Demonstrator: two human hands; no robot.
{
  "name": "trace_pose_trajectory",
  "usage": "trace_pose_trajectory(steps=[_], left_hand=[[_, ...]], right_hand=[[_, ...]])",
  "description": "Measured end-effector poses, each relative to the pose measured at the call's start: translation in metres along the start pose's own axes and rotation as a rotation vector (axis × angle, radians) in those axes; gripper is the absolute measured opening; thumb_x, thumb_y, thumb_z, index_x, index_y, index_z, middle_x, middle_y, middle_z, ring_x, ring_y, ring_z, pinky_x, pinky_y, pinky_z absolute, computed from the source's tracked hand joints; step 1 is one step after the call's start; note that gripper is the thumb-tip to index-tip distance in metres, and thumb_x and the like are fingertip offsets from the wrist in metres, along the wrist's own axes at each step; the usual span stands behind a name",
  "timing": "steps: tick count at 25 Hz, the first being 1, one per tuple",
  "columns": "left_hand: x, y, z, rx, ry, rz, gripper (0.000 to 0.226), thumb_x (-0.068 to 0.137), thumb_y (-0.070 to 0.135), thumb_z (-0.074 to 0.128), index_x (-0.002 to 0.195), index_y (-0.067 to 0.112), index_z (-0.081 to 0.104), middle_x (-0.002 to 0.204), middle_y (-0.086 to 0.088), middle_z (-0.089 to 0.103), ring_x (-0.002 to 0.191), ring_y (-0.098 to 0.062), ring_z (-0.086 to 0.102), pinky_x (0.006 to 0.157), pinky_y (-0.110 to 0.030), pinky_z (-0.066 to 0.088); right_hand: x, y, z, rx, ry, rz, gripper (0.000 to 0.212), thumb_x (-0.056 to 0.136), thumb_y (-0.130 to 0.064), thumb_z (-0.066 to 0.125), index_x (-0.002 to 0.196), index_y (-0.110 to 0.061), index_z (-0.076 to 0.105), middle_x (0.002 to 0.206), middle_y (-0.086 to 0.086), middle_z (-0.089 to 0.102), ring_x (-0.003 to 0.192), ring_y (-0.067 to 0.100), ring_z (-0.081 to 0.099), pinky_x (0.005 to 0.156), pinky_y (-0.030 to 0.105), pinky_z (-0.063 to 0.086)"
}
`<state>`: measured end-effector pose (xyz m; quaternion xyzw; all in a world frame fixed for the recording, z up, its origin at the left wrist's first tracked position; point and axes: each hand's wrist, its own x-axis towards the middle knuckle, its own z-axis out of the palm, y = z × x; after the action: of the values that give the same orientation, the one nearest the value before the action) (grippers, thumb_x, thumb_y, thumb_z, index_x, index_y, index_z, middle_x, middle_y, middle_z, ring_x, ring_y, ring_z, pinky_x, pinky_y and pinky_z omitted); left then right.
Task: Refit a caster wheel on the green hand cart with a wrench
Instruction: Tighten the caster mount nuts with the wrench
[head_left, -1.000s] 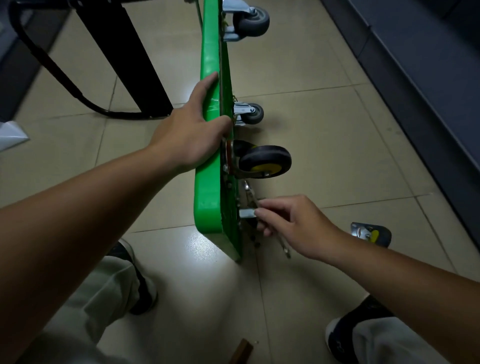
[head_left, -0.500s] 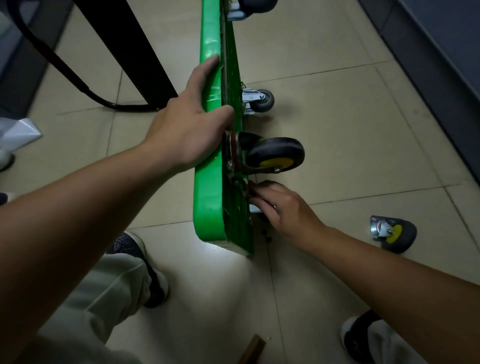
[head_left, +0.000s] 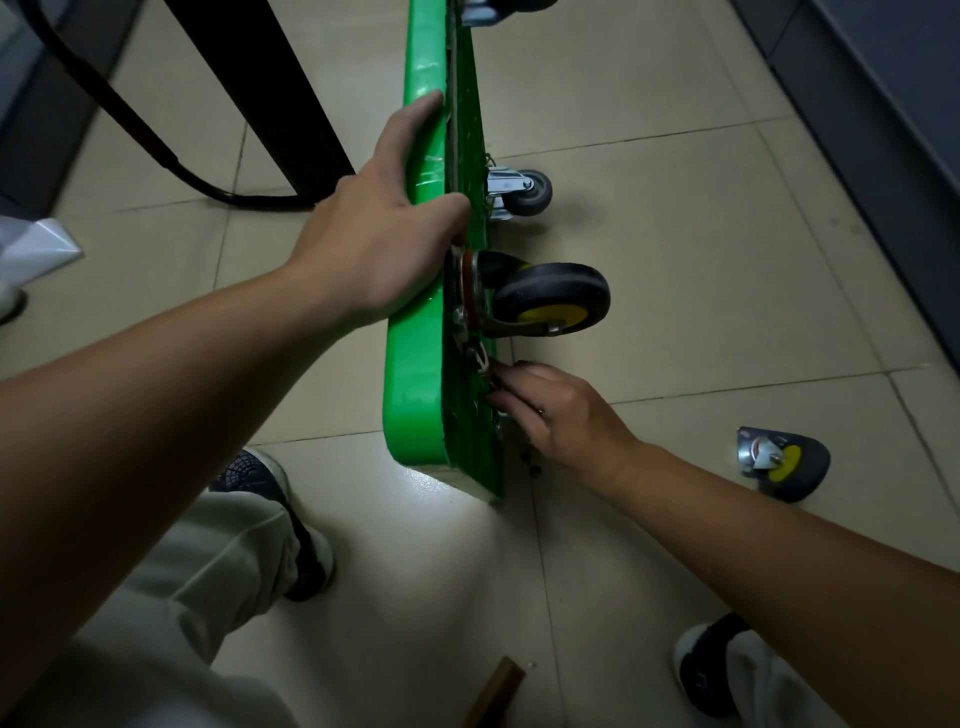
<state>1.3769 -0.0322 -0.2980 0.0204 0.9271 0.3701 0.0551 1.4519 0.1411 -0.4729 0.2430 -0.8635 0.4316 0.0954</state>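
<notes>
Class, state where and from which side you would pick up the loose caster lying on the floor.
Pinch the loose caster across its dark tyre, coming from above: it lies on its side, yellow hub up, leaving the tyre's edges likely reachable.

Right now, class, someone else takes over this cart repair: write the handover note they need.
Left hand grips the upper edge of the green hand cart, holding it on its side.
Right hand pinches what looks like the wrench against the underside, just below the yellow-hub caster.
Done: that caster sits on the underside.
Left: finish tightening; how tight it is cannot be seen.
A loose caster lies on the floor to the right.
</notes>
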Motion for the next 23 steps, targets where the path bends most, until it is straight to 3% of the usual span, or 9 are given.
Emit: trace_pose_trajectory(steps=[4,14,19,23], left_hand=[[-0.002,0.002,-0.001,0.02,0.01,-0.01,0.082,0.078,0.041,0.053,0.151,0.057,0.019,0.122,-0.003,0.059,0.087,-0.03,0.069,0.082,-0.053,0.059],[-0.003,0.006,-0.003,0.121,0.023,-0.037,0.081,0.081,0.044,0.05,0.151,0.058,0.013,0.124,-0.003,0.062,0.095,-0.034,0.065,0.089,-0.044,0.055],[-0.003,0.008,-0.001,0.115,0.023,-0.034,0.079,0.084,0.044,0.05,0.152,0.058,0.013,0.123,-0.004,0.063,0.096,-0.035,0.063,0.087,-0.041,0.053],[-0.003,0.009,-0.003,0.109,0.024,-0.032,0.078,0.089,0.04,0.054,0.153,0.057,0.012,0.117,0.0,0.058,0.093,-0.031,0.063,0.082,-0.039,0.052]], right_hand=[[-0.006,-0.024,-0.002,0.11,-0.045,0.101,0.02,0.099,-0.019,0.058,0.097,-0.004,0.071,0.081,0.005,0.066,0.071,0.01,0.056,0.067,0.017,0.042],[0.015,-0.086,-0.042,0.277,-0.315,0.602,0.044,0.103,-0.029,0.054,0.065,-0.011,0.067,0.052,0.0,0.065,0.046,0.011,0.062,0.051,0.022,0.046],[0.047,-0.118,-0.06,0.632,-0.344,1.005,0.04,0.103,-0.032,0.053,0.091,0.005,0.062,0.054,0.01,0.064,0.041,0.017,0.061,0.041,0.023,0.05],[0.048,-0.117,-0.066,0.757,-0.341,1.073,0.035,0.099,-0.036,0.059,0.089,-0.002,0.061,0.059,0.006,0.063,0.045,0.015,0.06,0.044,0.024,0.051]])
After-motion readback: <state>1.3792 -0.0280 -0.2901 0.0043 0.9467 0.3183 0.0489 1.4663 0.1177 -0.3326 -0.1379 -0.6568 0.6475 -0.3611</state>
